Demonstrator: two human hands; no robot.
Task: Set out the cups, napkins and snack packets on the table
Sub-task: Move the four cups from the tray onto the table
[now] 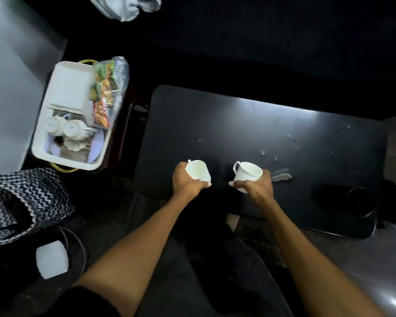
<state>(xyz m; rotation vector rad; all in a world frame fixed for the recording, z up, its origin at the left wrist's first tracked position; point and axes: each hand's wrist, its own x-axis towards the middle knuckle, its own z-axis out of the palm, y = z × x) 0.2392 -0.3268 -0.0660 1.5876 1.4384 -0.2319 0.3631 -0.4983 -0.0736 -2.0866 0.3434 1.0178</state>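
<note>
My left hand (185, 182) grips a white cup (196, 170), tilted with its mouth toward me, over the near left part of the black table (238, 124). My right hand (256, 185) holds a second white cup (249, 172) with a handle, upright and just above the tabletop. To the left, a white tray (66, 88) holds two more white cups (63, 128), folded white napkins (74, 144) and colourful snack packets (105, 90) along its right side.
A grey scrap (281, 176) lies on the table right of my right hand. A dark round holder (359, 200) sits at the table's near right corner. A zigzag-patterned bag (25, 197) lies at the lower left, a white plastic bag (126, 6) at the top.
</note>
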